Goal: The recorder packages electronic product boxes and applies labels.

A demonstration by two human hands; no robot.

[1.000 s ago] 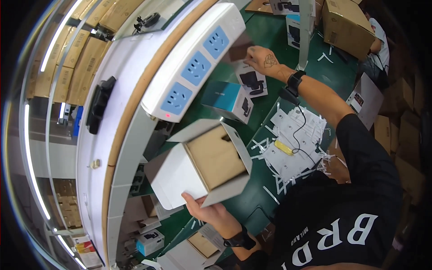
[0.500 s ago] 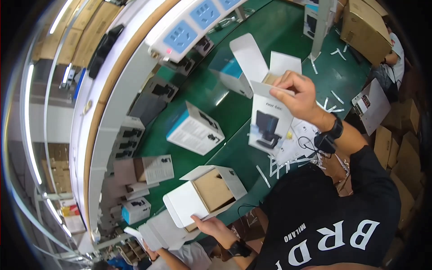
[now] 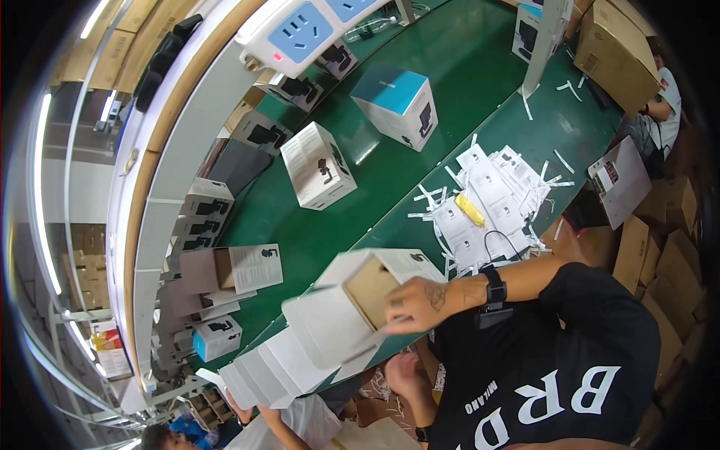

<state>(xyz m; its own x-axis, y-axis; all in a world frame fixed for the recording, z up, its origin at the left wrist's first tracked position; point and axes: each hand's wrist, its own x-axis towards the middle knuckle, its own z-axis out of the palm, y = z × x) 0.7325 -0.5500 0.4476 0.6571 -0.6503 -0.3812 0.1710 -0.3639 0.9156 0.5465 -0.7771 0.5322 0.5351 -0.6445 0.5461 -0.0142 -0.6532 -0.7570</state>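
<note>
A white carton [image 3: 334, 315] with raised flaps stands open at the table's near edge, a brown cardboard insert [image 3: 365, 295] inside it. My right hand [image 3: 416, 304] is bent over the carton's near side, its fingers closed at a blurred flap edge. Lower down, my left hand [image 3: 405, 375] is apart from the carton; blur hides what its fingers do. Farther in stand two closed cartons: a white one [image 3: 315, 166] and one with a teal top [image 3: 390, 94]. Right of my right hand lies a spread of printed white sheets [image 3: 499, 199] with a yellow object [image 3: 470, 211] on top.
At lower left a co-worker's hands hold another open white carton [image 3: 274, 375]. An open carton [image 3: 255, 277] and more boxes line the table's left side. A power strip [image 3: 300, 34] and metal post [image 3: 546, 49] rise above the green table [image 3: 480, 90]. Brown cartons [image 3: 619, 56] stand at right.
My right hand has come down from a raised white carton to the one at the near edge. My left hand has left that carton's flap. The printed sheets are uncovered.
</note>
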